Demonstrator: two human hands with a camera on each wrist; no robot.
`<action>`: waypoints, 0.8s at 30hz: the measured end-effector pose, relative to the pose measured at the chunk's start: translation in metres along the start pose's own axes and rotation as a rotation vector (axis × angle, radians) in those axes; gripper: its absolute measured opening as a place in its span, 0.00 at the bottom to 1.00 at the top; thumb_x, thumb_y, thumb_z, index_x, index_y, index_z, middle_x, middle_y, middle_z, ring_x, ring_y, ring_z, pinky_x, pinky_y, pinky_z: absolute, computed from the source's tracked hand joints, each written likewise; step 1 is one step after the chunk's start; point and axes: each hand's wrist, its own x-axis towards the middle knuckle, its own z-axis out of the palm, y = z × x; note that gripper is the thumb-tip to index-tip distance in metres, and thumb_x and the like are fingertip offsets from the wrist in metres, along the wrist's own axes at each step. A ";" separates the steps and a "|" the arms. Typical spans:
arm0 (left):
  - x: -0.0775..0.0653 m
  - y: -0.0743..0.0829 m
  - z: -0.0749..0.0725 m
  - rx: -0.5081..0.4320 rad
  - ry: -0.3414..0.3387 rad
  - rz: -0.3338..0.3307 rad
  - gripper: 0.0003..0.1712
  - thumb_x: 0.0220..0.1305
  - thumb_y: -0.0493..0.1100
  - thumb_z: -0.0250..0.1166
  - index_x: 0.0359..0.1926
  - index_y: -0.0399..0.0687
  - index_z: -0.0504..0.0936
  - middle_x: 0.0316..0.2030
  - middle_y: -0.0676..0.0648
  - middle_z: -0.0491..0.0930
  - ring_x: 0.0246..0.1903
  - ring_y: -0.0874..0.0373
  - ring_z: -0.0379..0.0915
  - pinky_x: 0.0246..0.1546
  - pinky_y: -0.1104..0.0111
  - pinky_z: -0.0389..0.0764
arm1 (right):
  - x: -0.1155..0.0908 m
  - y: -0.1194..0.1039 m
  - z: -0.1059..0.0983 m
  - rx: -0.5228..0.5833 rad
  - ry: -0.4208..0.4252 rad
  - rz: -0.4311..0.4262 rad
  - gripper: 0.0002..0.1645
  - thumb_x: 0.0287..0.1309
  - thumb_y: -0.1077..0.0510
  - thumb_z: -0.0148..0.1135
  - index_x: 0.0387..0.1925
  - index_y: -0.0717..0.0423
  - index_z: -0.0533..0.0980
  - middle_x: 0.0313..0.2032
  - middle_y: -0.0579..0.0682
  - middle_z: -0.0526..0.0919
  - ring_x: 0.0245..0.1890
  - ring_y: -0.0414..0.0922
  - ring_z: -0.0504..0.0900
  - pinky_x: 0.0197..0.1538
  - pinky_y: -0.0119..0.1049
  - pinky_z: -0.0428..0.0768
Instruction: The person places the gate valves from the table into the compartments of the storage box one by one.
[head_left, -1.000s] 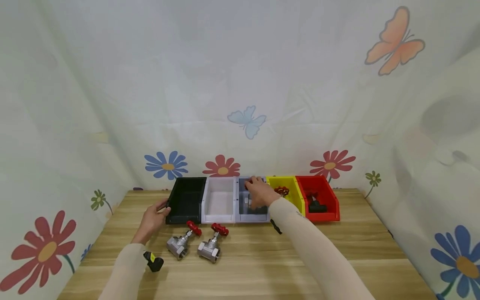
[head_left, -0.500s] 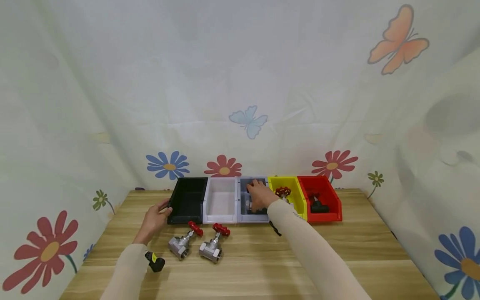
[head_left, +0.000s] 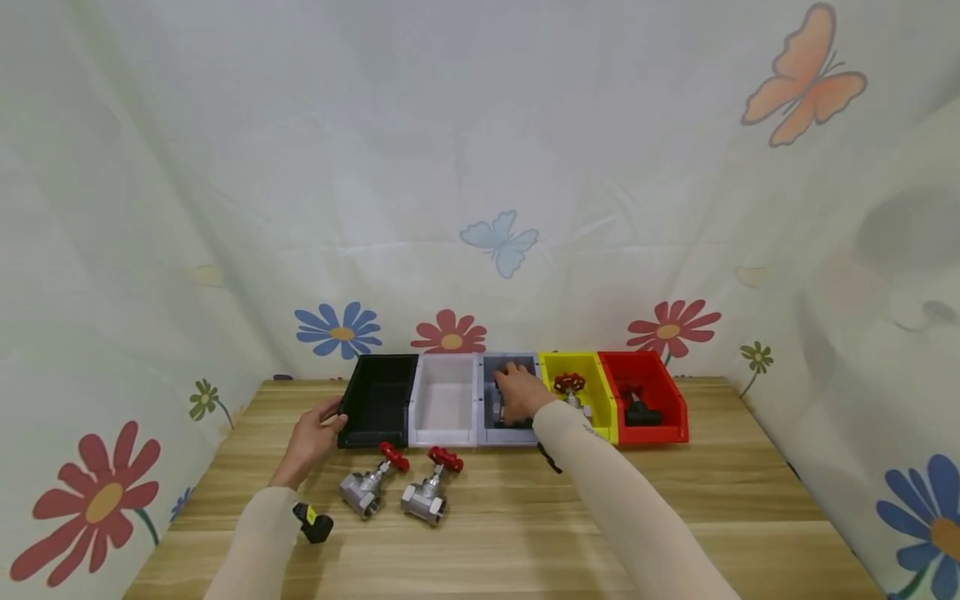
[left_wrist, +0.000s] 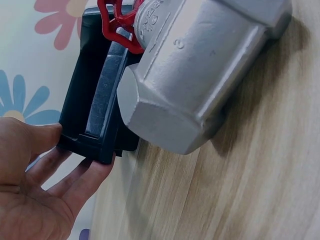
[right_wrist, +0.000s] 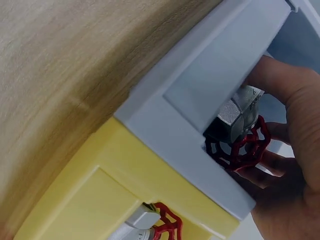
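Observation:
In the head view, my left hand (head_left: 311,442) is at the near left corner of a black bin (head_left: 375,437). The left wrist view shows its thumb on the rim and fingers under the side, pinching the bin. My right hand (head_left: 521,392) reaches into the grey bin (head_left: 506,437). There it holds a metal valve (right_wrist: 239,112) with a red handwheel (right_wrist: 247,147), thumb by the body and fingers around the wheel; part of the valve is hidden. Two more valves with red handwheels, a left one (head_left: 363,492) and a right one (head_left: 425,497), lie on the table before the bins.
Between the black and grey bins stands a white bin (head_left: 446,437). A yellow bin (head_left: 611,408) contains a red-wheeled valve (head_left: 572,392). The red bin (head_left: 678,417) at the right end holds a black-handled part (head_left: 641,412). A flowered curtain hangs behind the wooden table (head_left: 525,533).
The head view has shifted slightly, so everything appears a little further right. My right hand has stayed in the grey bin with only slight motion; my left hand keeps its place on the black bin.

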 end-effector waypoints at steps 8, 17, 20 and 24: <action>-0.001 0.002 0.000 -0.002 0.005 0.003 0.30 0.76 0.42 0.51 0.74 0.41 0.59 0.68 0.31 0.66 0.62 0.38 0.72 0.54 0.54 0.78 | 0.002 0.002 0.003 -0.003 -0.005 -0.008 0.53 0.43 0.51 0.80 0.71 0.51 0.65 0.65 0.55 0.68 0.64 0.51 0.68 0.66 0.46 0.73; -0.001 0.002 0.002 -0.013 0.004 0.008 0.30 0.76 0.42 0.51 0.74 0.41 0.59 0.69 0.31 0.65 0.63 0.37 0.70 0.59 0.49 0.75 | -0.001 0.004 0.001 0.021 0.001 -0.019 0.52 0.46 0.54 0.78 0.72 0.50 0.63 0.66 0.55 0.68 0.64 0.51 0.68 0.68 0.48 0.70; -0.001 0.002 0.002 -0.011 0.004 0.009 0.30 0.76 0.43 0.51 0.74 0.41 0.59 0.69 0.31 0.65 0.63 0.37 0.70 0.59 0.49 0.75 | -0.005 0.004 -0.007 0.038 0.004 -0.033 0.53 0.46 0.55 0.78 0.73 0.48 0.62 0.69 0.55 0.66 0.67 0.53 0.66 0.69 0.50 0.69; -0.001 0.001 0.001 -0.008 0.006 0.015 0.30 0.76 0.43 0.51 0.74 0.41 0.59 0.69 0.31 0.65 0.62 0.37 0.70 0.58 0.50 0.76 | -0.011 0.001 -0.020 0.059 0.001 -0.039 0.54 0.48 0.55 0.76 0.74 0.44 0.59 0.74 0.55 0.59 0.73 0.56 0.60 0.70 0.53 0.66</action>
